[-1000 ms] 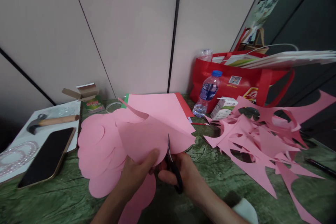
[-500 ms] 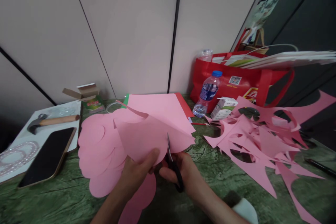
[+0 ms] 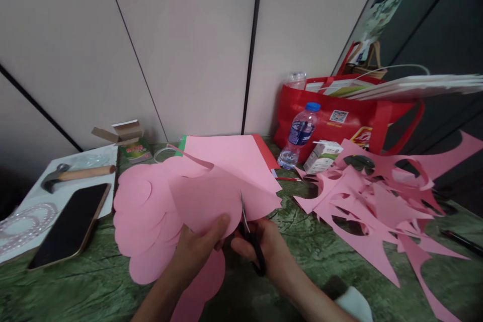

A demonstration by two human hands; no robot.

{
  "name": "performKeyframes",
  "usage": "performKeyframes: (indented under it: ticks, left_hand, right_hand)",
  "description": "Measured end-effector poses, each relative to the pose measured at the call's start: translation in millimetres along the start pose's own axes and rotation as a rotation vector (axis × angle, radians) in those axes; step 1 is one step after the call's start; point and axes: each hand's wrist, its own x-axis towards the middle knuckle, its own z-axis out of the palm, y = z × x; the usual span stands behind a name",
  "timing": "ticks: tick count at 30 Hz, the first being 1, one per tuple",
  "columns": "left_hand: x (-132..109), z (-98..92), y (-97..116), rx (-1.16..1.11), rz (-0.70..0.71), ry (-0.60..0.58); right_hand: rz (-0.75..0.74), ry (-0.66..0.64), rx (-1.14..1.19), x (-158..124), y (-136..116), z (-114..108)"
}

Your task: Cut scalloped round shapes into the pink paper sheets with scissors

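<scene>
A: Your left hand [image 3: 199,244] pinches the pink sheet [image 3: 209,201], with the thumb on its upper face. The other fingers are mostly under the paper, so I cannot tell how each one lies.

B: In your right hand [image 3: 267,249] you hold the scissors [image 3: 248,235], which have black handles. Your grip is wrapped around these handles.

A: Yes, and one blade shows above the pink sheet, between the rounded part near your left thumb and the part at the right. The second blade is hidden from our view.

B: You hold this sheet raised over the green worktop [image 3: 90,289], in front of the paper stack [image 3: 222,148], which is also pink on top.

A: At your left, many pink discs [image 3: 138,216] overlap each other in a pile. Farther left lie the hammer [image 3: 85,173] and the bead strings [image 3: 30,226], both on a white sheet [image 3: 68,183]; the phone [image 3: 70,226] lies only partly on it.

B: At your right there is a heap of pink offcuts [image 3: 388,206] with curved edges. Behind it you have a small carton [image 3: 323,157], the plastic bottle [image 3: 301,133] and the red bag [image 3: 335,133].
</scene>
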Motion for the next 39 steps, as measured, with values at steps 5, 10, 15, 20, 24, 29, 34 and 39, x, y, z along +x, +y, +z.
performKeyframes:
  ticks: [5, 10, 15, 20, 24, 29, 34, 39]
  left_hand:
    - [0, 0.0, -1, -0.016, 0.0, 0.015]
    - [1, -0.5, -2, -0.075, 0.013, -0.002]
    - [3, -2.0, -3, -0.104, 0.007, -0.031]
    - [4, -2.6, -1, -0.156, 0.011, -0.085]
    - [6, -4.3, -1, -0.167, 0.001, -0.084]
    - [8, -6.6, -3, -0.203, 0.046, -0.136]
    - [10, -5.4, -2, -0.255, 0.069, -0.116]
    - [10, -6.4, -2, -0.248, 0.063, -0.175]
  right_hand:
    - [-0.032, -0.067, 0.027, 1, 3, -1]
    - [-0.024, -0.051, 0.067, 1, 7, -2]
    - [0.017, -0.031, 0.04, 1, 8, -1]
    - [-0.002, 0.001, 0.056, 2, 12, -1]
    - [0.041, 0.068, 0.005, 3, 12, -1]
    - [0.02, 0.071, -0.032, 4, 16, -1]
    - [0.038, 0.091, -0.068, 4, 15, -1]
    - [0.05, 0.091, -0.042, 3, 11, 0]
